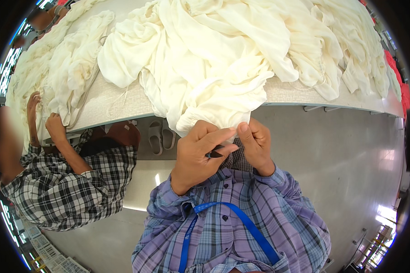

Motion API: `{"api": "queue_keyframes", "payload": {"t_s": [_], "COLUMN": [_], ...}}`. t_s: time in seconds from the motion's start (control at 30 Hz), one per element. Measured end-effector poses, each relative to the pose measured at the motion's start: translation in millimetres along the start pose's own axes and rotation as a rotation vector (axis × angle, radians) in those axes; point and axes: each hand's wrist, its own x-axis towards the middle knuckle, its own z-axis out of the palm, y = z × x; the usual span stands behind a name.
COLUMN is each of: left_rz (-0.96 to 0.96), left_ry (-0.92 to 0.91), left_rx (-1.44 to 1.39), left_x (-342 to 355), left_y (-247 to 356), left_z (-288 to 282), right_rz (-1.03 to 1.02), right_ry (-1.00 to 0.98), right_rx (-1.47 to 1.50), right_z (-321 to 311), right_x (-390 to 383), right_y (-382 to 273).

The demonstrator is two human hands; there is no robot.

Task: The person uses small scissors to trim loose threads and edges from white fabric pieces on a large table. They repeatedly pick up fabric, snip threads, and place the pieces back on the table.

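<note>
A large heap of cream-coloured, thin gathered cloth (214, 59) covers the table and hangs over its near edge toward me. My left hand (200, 152) is closed, with thumb and forefinger at the cloth's hanging end. A small dark pointed object (217, 151) shows between its fingers; its kind is mostly hidden. My right hand (256, 142) pinches the same end of cloth between thumb and bent fingers. The two hands nearly meet there, just in front of the table edge and above my lap.
The pale table (120, 98) curves across the view. To my left a co-worker in a black-and-white checked shirt (73, 193) handles more cream cloth (73, 54). Grey slippers (155, 138) lie on the floor below. Red cloth (396, 75) shows at the far right.
</note>
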Motion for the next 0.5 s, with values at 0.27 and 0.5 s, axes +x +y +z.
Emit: {"api": "queue_keyframes", "payload": {"t_s": [0.27, 0.5], "left_rz": [0.008, -0.155], "left_ry": [0.036, 0.111], "left_rx": [0.041, -0.138], "left_x": [-3, -10], "left_y": [-1, -3], "left_z": [0, -9], "right_rz": [0.014, 0.015], "right_ry": [0.002, 0.006], "right_rx": [-0.012, -0.019], "right_z": [2, 3], "right_x": [-1, -1], "right_y": [-9, -8]}}
